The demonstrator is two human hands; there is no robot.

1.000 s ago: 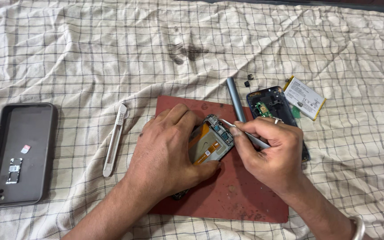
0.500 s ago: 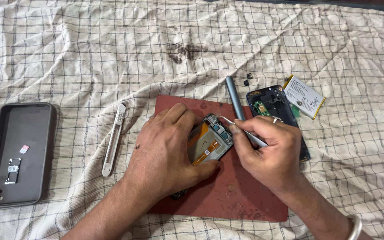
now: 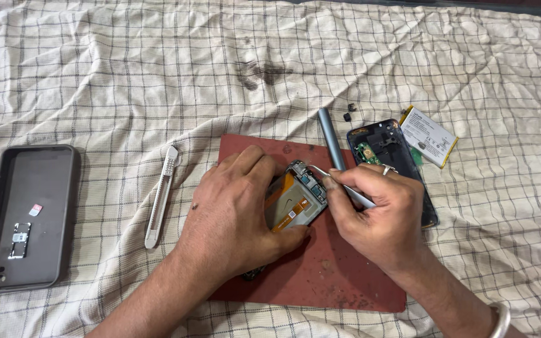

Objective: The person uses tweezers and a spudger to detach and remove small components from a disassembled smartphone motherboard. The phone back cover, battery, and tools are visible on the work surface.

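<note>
An opened phone [image 3: 295, 200] with orange and metal innards lies on a reddish-brown mat [image 3: 327, 275]. My left hand [image 3: 233, 213] lies flat over its left part and pins it down. My right hand [image 3: 377, 213] pinches thin metal tweezers [image 3: 320, 172], whose tips touch the phone's top edge. Most of the phone body is hidden under my left hand.
A grey phone case [image 3: 29, 216] holding small card trays lies at the far left. A white utility knife [image 3: 161, 195] rests left of the mat. A blue-grey screwdriver handle [image 3: 331, 138], a dark back cover [image 3: 386, 147], a white battery [image 3: 428, 136] and small black bits [image 3: 349, 111] lie behind my right hand. A checked cloth [image 3: 126, 75] covers everything.
</note>
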